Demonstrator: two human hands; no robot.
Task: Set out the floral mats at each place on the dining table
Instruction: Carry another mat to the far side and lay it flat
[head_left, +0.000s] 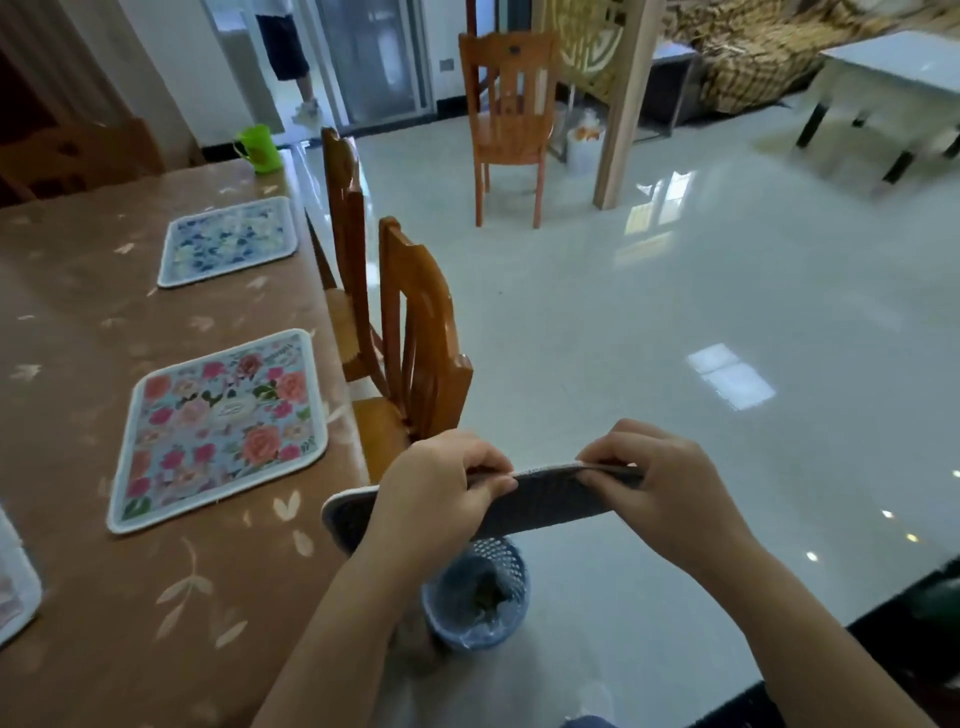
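Note:
I hold a mat (550, 501) in the air off the table's right edge, its grey dotted underside facing me. My left hand (441, 493) pinches its top edge near the middle, and my right hand (660, 483) pinches the same edge further right. On the brown leaf-patterned table (78, 338) lie a pink rose mat (218, 426) in front of the nearer chair and a blue floral mat (228, 241) in front of the farther chair. The corner of a third mat (13, 577) shows at the left frame edge.
Two wooden chairs (415, 338) stand along the table's right side. A blue mesh bin (475, 592) sits on the floor below my hands. A green cup (258, 148) stands at the table's far corner. Another chair (511, 119), a white table (883, 88) and a person's legs (291, 57) are further off.

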